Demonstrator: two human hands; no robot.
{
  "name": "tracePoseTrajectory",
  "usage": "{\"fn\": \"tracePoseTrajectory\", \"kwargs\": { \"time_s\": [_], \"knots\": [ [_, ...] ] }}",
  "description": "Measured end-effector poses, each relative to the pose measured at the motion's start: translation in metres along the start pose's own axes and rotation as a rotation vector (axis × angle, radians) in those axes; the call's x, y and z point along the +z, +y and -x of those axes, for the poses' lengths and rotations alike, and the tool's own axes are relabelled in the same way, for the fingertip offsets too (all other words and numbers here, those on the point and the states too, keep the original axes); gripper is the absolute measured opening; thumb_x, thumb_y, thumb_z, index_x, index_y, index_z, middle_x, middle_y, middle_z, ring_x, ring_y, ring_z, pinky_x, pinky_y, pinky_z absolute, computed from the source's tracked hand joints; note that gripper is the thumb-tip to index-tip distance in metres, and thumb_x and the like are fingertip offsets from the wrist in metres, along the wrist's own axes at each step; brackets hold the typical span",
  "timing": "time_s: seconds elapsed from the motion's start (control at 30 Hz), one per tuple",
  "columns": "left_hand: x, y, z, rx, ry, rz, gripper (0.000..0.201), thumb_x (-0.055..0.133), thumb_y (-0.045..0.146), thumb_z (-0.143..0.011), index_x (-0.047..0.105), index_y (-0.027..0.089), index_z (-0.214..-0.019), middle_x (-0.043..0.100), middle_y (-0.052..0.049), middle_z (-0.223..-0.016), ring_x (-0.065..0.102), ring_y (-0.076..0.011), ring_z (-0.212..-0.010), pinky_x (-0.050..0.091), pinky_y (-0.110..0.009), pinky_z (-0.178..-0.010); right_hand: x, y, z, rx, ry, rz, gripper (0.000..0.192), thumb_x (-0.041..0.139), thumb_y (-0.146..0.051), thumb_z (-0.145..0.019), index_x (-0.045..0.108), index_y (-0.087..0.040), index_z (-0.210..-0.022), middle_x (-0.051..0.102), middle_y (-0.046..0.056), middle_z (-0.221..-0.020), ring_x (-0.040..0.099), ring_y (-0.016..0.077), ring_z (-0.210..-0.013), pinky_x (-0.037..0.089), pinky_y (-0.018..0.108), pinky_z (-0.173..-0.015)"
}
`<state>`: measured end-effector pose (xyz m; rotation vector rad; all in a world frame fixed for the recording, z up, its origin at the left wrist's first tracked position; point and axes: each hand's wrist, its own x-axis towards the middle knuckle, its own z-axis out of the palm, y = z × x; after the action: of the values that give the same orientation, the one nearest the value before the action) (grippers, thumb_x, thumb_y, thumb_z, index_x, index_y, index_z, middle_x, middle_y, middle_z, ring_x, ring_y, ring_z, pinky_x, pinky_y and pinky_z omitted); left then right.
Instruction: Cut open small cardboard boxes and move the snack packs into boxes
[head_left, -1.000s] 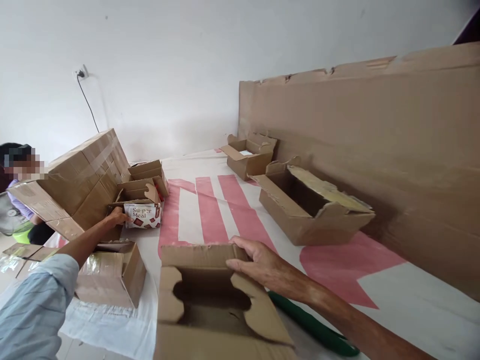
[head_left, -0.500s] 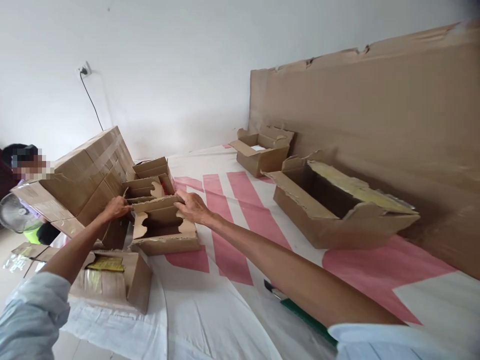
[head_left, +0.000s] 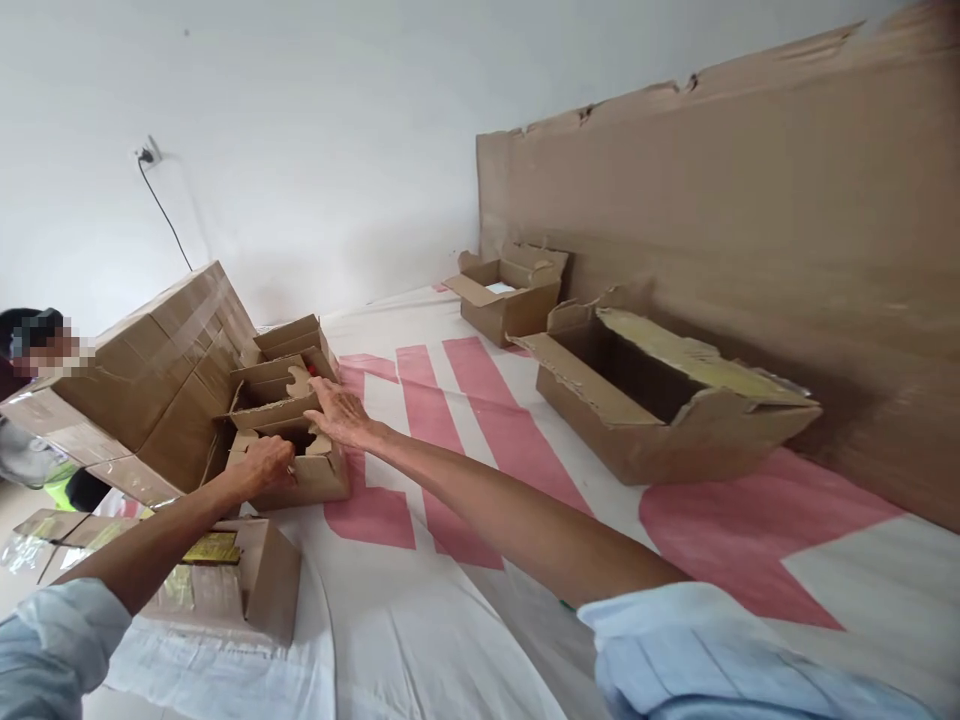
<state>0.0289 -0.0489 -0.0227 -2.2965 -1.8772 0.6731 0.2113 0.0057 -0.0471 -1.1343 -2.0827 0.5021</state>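
Observation:
An open-topped cardboard box (head_left: 319, 482) stands on the cloth at the left, partly covered by both my hands. My left hand (head_left: 264, 466) lies over its near edge, fingers curled down onto the cardboard. At the box's far right corner is my right hand (head_left: 341, 412), with the thumb on the near side of the raised flap and the fingers beyond it. Directly behind stands a second open box (head_left: 262, 388), and past that a third (head_left: 289, 338). The insides of these boxes are mostly hidden.
Taped cartons (head_left: 161, 370) form a stack on the left, with a person (head_left: 34, 340) beyond. A box with yellow tape (head_left: 270, 585) sits nearer me. Two open boxes, one small (head_left: 495, 318) and one large (head_left: 637, 440), stand by a tall cardboard sheet (head_left: 720, 200).
The near box has shifted left and back, closer against the box behind it. My left hand moved right onto its near edge; my right hand moved left along with the box.

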Motion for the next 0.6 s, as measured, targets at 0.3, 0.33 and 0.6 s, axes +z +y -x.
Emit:
{"fn": "tracePoseTrajectory", "kwargs": {
  "time_s": [0.3, 0.33, 0.6],
  "knots": [
    [-0.024, -0.032, -0.088, -0.08, 0.123, -0.009, 0.039, 0.089, 0.04, -0.074, 0.082, 0.019, -0.107, 0.08, -0.025, -0.114, 0.073, -0.0454, -0.114, 0.052, -0.044, -0.09, -0.055, 0.02, 0.105, -0.076, -0.069, -0.147, 0.045, 0.062, -0.022, -0.098, 0.055, -0.022, -0.143, 0.069, 0.013, -0.131, 0.069, 0.0292, -0.113, 0.055, 0.043, -0.095],
    [-0.027, -0.033, -0.1, -0.093, 0.137, -0.004, 0.04, 0.089, 0.041, -0.075, 0.081, 0.018, -0.108, 0.079, -0.025, -0.115, 0.073, -0.0461, -0.115, 0.052, -0.045, -0.091, -0.062, 0.02, 0.12, -0.084, -0.067, -0.161, 0.044, 0.061, -0.022, -0.098, 0.057, -0.024, -0.142, 0.071, 0.013, -0.128, 0.07, 0.0293, -0.112, 0.056, 0.044, -0.094],
    [-0.043, -0.026, -0.159, -0.203, 0.257, 0.077, 0.054, 0.085, 0.037, -0.079, 0.071, 0.014, -0.125, 0.067, -0.03, -0.135, 0.052, -0.052, -0.138, 0.033, -0.062, -0.111, -0.105, 0.04, 0.248, -0.021, 0.055, -0.14, 0.047, 0.057, -0.037, -0.101, 0.059, -0.041, -0.147, 0.075, 0.011, -0.13, 0.072, 0.037, -0.119, 0.063, 0.057, -0.095]
  ]
}}
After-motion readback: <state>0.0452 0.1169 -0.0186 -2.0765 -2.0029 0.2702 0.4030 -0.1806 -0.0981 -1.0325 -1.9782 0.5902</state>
